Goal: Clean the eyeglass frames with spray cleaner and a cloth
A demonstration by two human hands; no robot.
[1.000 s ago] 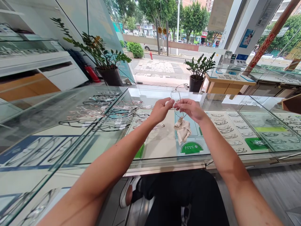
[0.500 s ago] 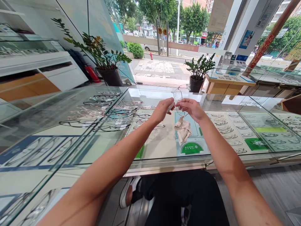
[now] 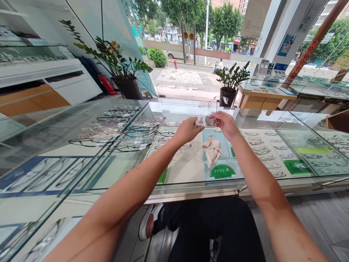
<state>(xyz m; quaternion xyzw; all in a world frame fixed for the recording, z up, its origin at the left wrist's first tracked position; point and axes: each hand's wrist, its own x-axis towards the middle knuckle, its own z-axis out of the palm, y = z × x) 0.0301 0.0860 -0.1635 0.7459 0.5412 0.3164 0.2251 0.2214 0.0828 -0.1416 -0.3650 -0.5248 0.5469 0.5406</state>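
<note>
My left hand [image 3: 187,131] is closed round a small white object, its white tip [image 3: 199,121] showing past the fingers; I cannot name it. It points at a thin wire-framed pair of glasses [image 3: 213,107] pinched in my right hand [image 3: 225,124]. The two hands nearly touch above the glass counter top [image 3: 188,163]. A crumpled beige cloth [image 3: 212,150] lies on the glass just below my right hand.
Under the glass lie rows of spectacle frames [image 3: 128,131] at the left and more frames [image 3: 261,149] at the right. A green label [image 3: 222,171] sits near the front edge. Potted plants [image 3: 230,85] stand beyond the counter. My dark-trousered legs [image 3: 215,229] are below.
Both hands have shifted slightly right and lower. The glasses have swung from upright between the hands to the right, and the white tip now pokes out of my left hand.
</note>
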